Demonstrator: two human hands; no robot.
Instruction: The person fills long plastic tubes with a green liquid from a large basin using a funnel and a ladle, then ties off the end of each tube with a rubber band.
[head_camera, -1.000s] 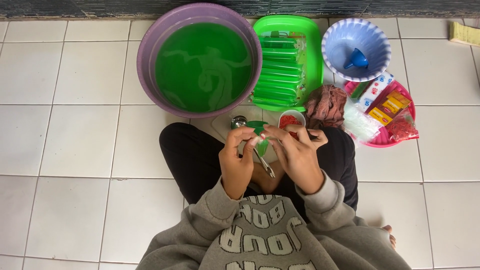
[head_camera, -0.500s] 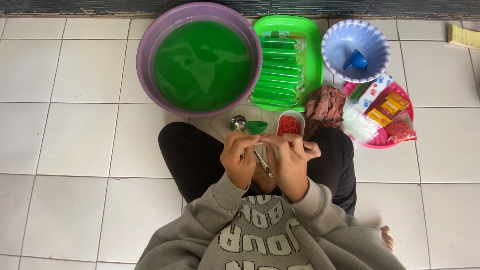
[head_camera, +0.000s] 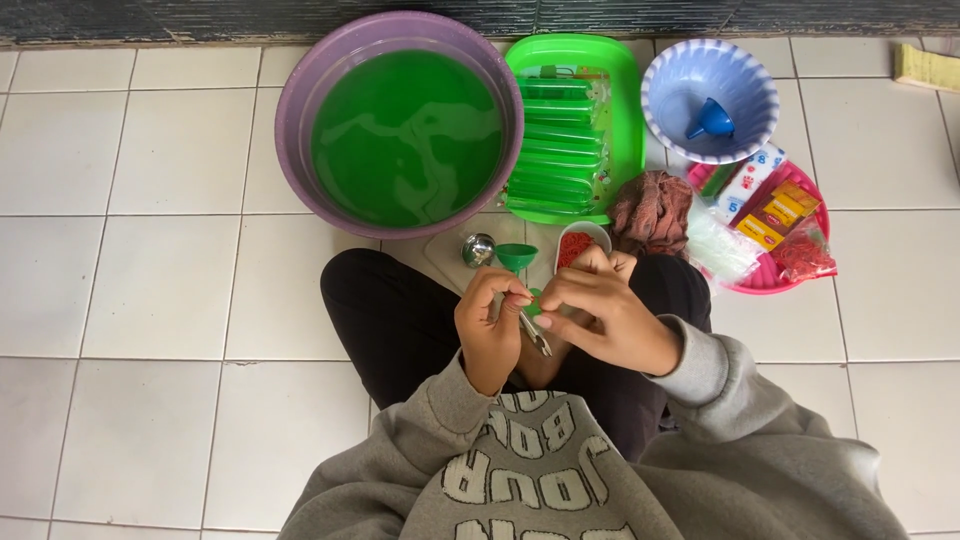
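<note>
The left hand (head_camera: 490, 330) and the right hand (head_camera: 600, 315) meet over the person's lap, fingertips pinched together on a narrow clear plastic tube (head_camera: 535, 330) that has a little green at its top end and slants down between the two hands. Both hands are closed on it, the left from the left side, the right just above and beside it.

Just beyond the hands, on the white tiled floor (head_camera: 150, 300), stand a small green funnel (head_camera: 516, 257), a shiny metal ball-shaped thing (head_camera: 478, 249) and a small white cup (head_camera: 580, 240) with red bits inside. A brown cloth (head_camera: 650, 210) lies near the cup.

Farther out sits a purple basin (head_camera: 300, 130) full of green liquid, touching a green tray (head_camera: 625, 110) stacked with filled green tubes. To the right are a blue-and-white bowl (head_camera: 665, 120) holding a blue funnel (head_camera: 712, 120), and a pink tray (head_camera: 790, 280) of packets.
</note>
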